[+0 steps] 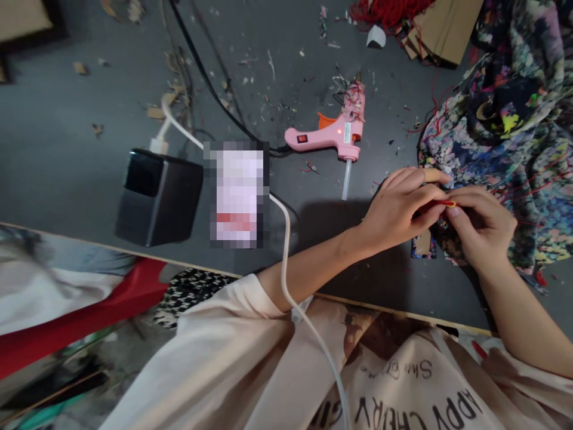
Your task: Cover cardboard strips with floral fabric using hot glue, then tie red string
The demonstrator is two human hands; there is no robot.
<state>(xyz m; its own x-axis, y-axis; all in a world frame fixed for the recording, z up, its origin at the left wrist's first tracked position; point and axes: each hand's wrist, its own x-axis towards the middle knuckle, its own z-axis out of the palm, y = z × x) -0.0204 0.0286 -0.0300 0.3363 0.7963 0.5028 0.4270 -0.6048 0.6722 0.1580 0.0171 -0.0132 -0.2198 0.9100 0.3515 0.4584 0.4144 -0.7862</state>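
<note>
My left hand (405, 200) and my right hand (483, 224) meet at the right of the table, fingertips almost touching. Between them is a small red cord (441, 203) with a yellow loop at its end, pinched by both hands. Its far end is hidden behind my left fingers. Crumpled floral fabric (510, 125) lies behind and beside my hands, with loose red threads across it. A small floral-edged cardboard piece (423, 245) rests on the table just below my left fingers.
A pink glue gun (326, 137) with a clear glue stick lies left of my hands. Further left are a blurred-out phone (237, 197) and a dark power bank (159, 197). A white cable (286, 239) crosses my left forearm. Red yarn (389, 11) and cardboard (447, 33) lie at the back.
</note>
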